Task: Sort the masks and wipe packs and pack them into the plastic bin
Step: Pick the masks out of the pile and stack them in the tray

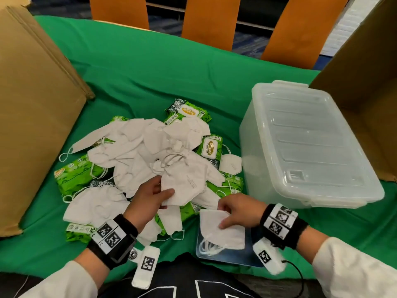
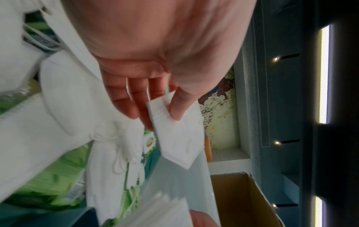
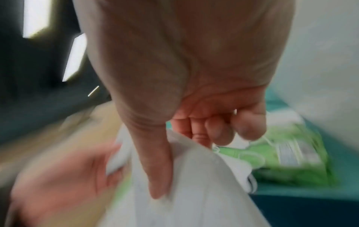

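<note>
One plastic bin [image 1: 305, 143], two cardboard boxes [image 1: 32, 104], three orange chairs [image 1: 211, 20]

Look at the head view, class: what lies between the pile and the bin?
Bare green cloth for most of the gap, seen in the head view. One stray mask lies at the pile's edge, just short of the bin.

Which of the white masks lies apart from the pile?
The mask under the right hand, lying on a clear sheet near the table edge.
</note>
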Demonstrator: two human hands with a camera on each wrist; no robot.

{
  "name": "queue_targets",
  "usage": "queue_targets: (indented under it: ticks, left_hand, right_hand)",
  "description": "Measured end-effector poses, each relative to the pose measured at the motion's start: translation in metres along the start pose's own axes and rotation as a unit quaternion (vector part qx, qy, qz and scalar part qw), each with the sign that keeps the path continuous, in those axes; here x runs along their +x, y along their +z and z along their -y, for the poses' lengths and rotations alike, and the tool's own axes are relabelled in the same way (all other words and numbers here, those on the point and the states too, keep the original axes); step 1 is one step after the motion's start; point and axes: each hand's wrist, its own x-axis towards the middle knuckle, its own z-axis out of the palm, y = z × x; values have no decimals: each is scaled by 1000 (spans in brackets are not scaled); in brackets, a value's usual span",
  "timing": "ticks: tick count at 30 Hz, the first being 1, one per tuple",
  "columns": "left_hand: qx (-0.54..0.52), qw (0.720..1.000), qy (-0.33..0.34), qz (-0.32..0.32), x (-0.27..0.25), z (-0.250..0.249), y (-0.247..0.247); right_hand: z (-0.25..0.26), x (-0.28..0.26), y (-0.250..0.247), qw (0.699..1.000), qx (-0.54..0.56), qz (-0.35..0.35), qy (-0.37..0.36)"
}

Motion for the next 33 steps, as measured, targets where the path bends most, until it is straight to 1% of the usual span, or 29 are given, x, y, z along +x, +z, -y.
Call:
queue_targets:
  ticks: [1,2,3,5,6,7,8,9,10,11,12,15,16,19,21,22,24,26,27,28,31,33]
  left_hand:
    - [-26,999,17,6,-1,-7,3]
    - [-49,998,38,13,-1,-16,7]
    - [-63,996,62,18,-3,-25,11]
    - [-75,991,111,24,-3,-42,18]
    - [-67,988,138,27,-2,-48,21]
    - [-44,984,171,33,0,-52,22]
    - [-14,979,199,43,2,-57,23]
    - [16,975,215,54,3,-62,23]
    - [33,973,217,68,6,-66,23]
    - [39,972,213,88,6,-70,22]
    - [33,971,207,115,7,-75,22]
    - [53,966,187,169,10,-82,16]
    - [69,965,178,181,12,-83,12]
    - [86,958,147,229,15,-89,1]
    - [91,954,147,247,16,-93,1]
    - [103,950,164,245,17,-93,4]
    - [163,934,206,241,19,-90,11]
    - [232,912,224,252,23,-83,22]
    - [253,907,225,249,23,-80,27]
    - [268,907,224,236,24,-77,32]
    - [296,911,228,174,22,-67,47]
    - [294,918,224,148,22,-58,57]
  right_hand:
    - [-3,-4,-5,991,137,0,-3]
    - [-5,-8,-9,963,271,-1,-3]
    - [-4,-11,-11,922,388,4,0]
    - [3,-14,-8,830,557,6,8]
    - [7,-13,-4,790,613,0,10]
    - [10,-11,-1,757,653,-11,13]
    - [13,-9,2,729,684,-23,11]
    - [16,-7,4,711,703,-29,5]
    - [19,-6,6,699,715,-33,1]
    - [23,-6,6,693,720,-39,-1]
    - [26,-6,6,694,718,-52,0]
    - [33,-5,4,730,675,-106,2]
    - [34,-4,3,737,665,-125,4]
    - [31,0,4,725,666,-172,23]
    - [27,6,7,704,683,-191,43]
    - [27,8,7,690,694,-197,59]
    - [27,12,10,663,711,-215,91]
    - [30,15,12,663,707,-228,91]
    - [31,17,13,665,704,-233,88]
    - [32,18,15,662,705,-240,87]
    - [37,18,16,639,721,-255,79]
    - [42,16,16,642,718,-260,68]
